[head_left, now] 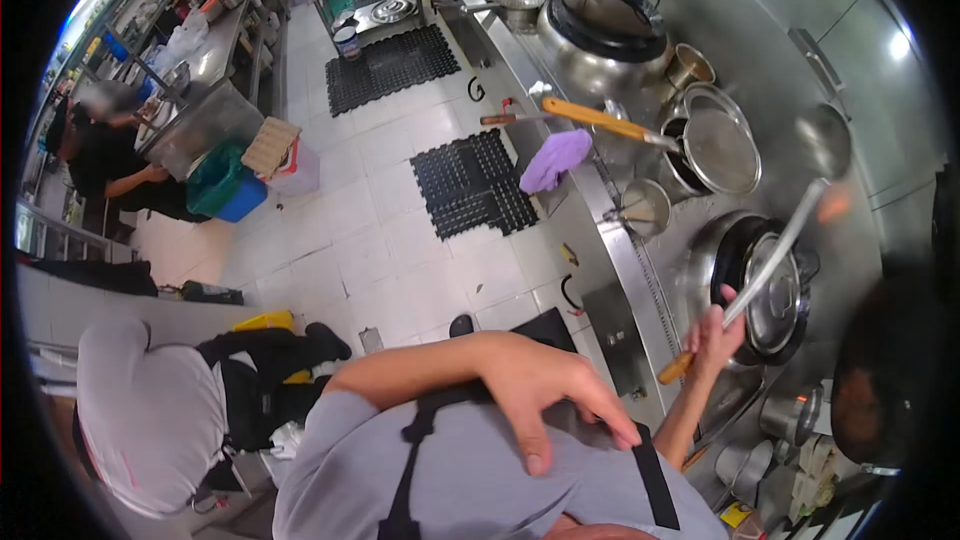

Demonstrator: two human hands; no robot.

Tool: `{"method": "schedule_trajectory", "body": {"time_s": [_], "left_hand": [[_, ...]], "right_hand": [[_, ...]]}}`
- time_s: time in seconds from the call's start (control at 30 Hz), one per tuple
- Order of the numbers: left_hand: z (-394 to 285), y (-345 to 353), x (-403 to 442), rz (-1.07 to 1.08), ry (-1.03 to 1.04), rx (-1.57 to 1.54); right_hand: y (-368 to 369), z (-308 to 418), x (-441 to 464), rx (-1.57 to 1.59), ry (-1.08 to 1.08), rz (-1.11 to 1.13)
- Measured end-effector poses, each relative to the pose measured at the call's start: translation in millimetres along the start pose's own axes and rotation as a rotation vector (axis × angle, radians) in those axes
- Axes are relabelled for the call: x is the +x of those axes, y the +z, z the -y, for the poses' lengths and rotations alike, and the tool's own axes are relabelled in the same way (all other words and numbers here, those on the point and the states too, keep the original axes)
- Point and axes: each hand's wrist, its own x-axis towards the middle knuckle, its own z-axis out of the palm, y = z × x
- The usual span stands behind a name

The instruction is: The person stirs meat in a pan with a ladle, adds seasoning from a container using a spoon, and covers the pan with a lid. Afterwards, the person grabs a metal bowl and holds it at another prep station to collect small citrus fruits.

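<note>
My right hand (pixel 716 338) is closed around the shaft of a long metal ladle (pixel 785 240), just above its wooden end. The ladle slants up and away over the range, and its round bowl (pixel 825 140) is slightly blurred near the steel back wall. Beneath the shaft, a metal lid (pixel 772 295) sits on a dark-rimmed round burner or pot. My left hand (pixel 565 395) is held across the grey shirt on my chest, thumb apart and fingers stretched toward a black apron strap (pixel 655 475). It holds nothing.
A round strainer (pixel 720 150), a wooden-handled tool (pixel 600 122), a purple cloth (pixel 556 160) and a wok (pixel 605 15) line the range. A large dark pan (pixel 880 380) is at right. One person (pixel 150 410) bends at left; another (pixel 110 160) is beyond, beside a blue bin (pixel 238 202).
</note>
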Motion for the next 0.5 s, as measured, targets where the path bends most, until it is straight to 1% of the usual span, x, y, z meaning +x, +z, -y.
{"method": "schedule_trajectory", "body": {"time_s": [0.03, 0.07, 0.1, 0.17, 0.23, 0.3, 0.37, 0.4, 0.43, 0.5], "left_hand": [[-4, 1, -6, -0.092, 0.006, -0.049], [-5, 0, -10, -0.187, 0.008, -0.101], [-79, -9, -105, -0.348, -0.057, -0.135], [-78, -23, -147, -0.612, 0.099, -0.23], [-78, -68, -196, -0.829, -0.013, 0.069], [-64, -110, -266, -1.087, -0.352, 0.358], [-31, -138, -354, -1.236, -0.816, 0.956], [-23, -144, -390, -1.216, -1.277, 1.098], [-10, -143, -425, -1.151, -1.757, 1.2], [34, -140, -532, -1.263, -1.849, 0.899]], "right_hand": [[-9, 13, 9, -0.027, -0.027, -0.001], [5, 25, 19, 0.069, 0.029, 0.056], [134, -11, 6, 0.242, 0.108, 0.127], [177, -8, 30, 0.349, 0.221, 0.28], [226, -15, 61, 0.359, 0.301, 0.408], [270, -28, 84, 0.341, 0.391, 0.514], [317, -42, 117, 0.293, 0.441, 0.608], [339, -55, 136, 0.289, 0.469, 0.652], [365, -64, 154, 0.217, 0.452, 0.663], [419, -84, 184, 0.072, 0.43, 0.679]]}}
